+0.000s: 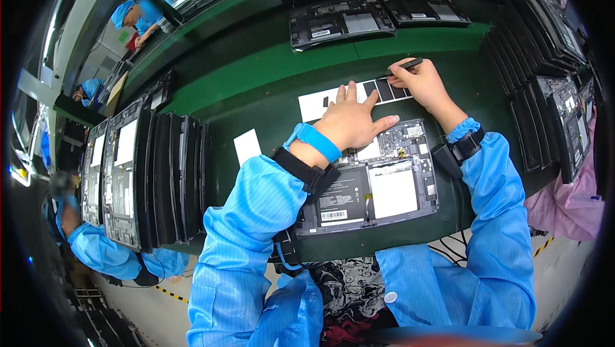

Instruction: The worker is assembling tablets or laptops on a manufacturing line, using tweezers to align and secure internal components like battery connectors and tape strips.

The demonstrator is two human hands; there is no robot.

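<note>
The left hand [349,123] lies palm down, fingers spread, fingertips pressing the sheet [312,107] and gripping nothing. The right hand [421,86] is closed in a pinch around a slim dark tool [413,63], its tip at the sheet's right end. Near the worktop's [230,180] front edge, the laptop [368,180] sits flat, its cover off and insides bare. I'd judge the work partway: several black patches [384,89] remain on the sheet, apparently unpeeled; whether any are already on the laptop, I can't tell.
</note>
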